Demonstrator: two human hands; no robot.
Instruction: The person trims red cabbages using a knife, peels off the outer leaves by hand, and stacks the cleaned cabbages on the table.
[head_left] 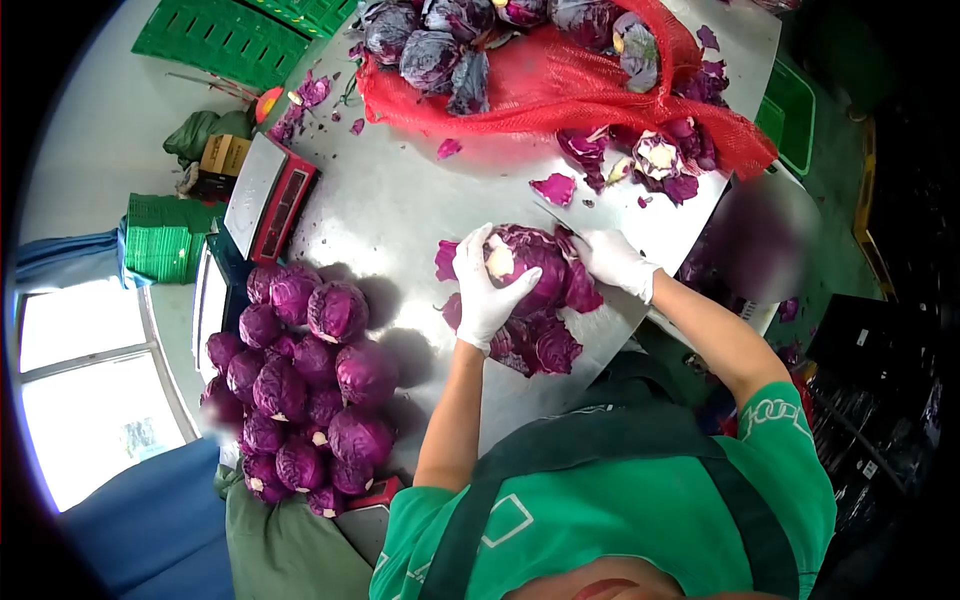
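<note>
What our metal table carried
On it we saw heaped purple cabbages, a red mesh bag, a red-sided scale and scattered loose leaves.

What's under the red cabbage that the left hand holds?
Purple leaves poke out around the red cabbage, over the metal table; whatever lies directly beneath it is covered.

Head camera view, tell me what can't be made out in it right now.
All in the head view:
- Knife: handle hidden by the gloved right hand.
- Held cabbage: underside faces away; the left hand covers part of its side.
- Uppermost cabbages: cut off by the top edge.
- Purple mass at right: blurred.
- Red scale: readout too small.
</note>
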